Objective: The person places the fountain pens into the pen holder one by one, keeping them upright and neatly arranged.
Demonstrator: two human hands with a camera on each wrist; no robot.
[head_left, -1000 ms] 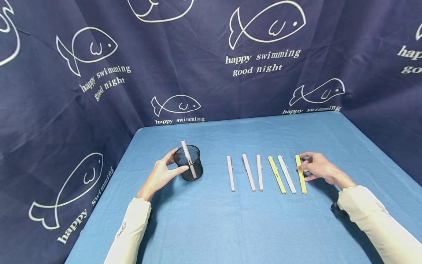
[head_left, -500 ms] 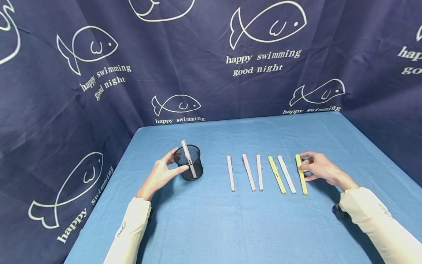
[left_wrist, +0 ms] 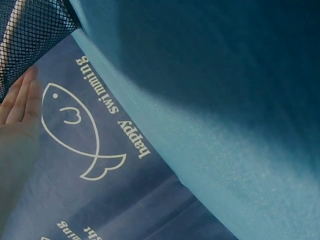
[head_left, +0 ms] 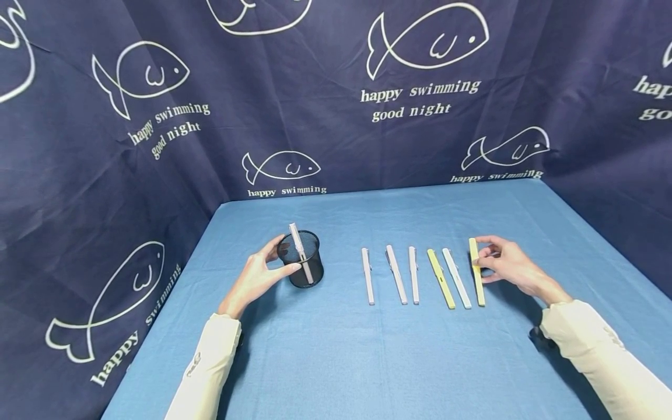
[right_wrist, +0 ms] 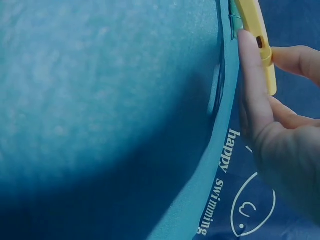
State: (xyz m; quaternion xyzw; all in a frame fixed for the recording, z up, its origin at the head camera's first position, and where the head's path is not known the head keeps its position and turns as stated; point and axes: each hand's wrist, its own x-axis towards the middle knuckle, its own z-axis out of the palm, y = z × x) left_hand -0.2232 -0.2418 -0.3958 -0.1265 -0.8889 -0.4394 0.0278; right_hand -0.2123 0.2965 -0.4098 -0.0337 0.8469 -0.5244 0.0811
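My left hand point(head_left: 257, 277) grips a black mesh pen cup point(head_left: 306, 271), thumb at the near side of its rim and fingers round the far left. Inside the cup leans a pale pink pen point(head_left: 296, 238), its top sticking out above the rim. Over at the right, my right hand point(head_left: 511, 268) pinches a yellow pen point(head_left: 476, 280) between thumb and fingers. The right wrist view shows that yellow pen point(right_wrist: 256, 30) held at the fingertips. In the left wrist view, the fingers point(left_wrist: 22, 97) lie along the mesh wall point(left_wrist: 37, 40).
Between the hands, pens lie side by side on the blue tablecloth point(head_left: 336, 361): three pale pink ones, among them a middle pen point(head_left: 396, 274), then another yellow pen point(head_left: 441, 279) and a white pen point(head_left: 457, 278). A dark blue fish-print curtain point(head_left: 336, 116) stands behind.
My right hand has raised the yellow pen a little and shifted it slightly left and away from me. The left hand and cup have stayed put.
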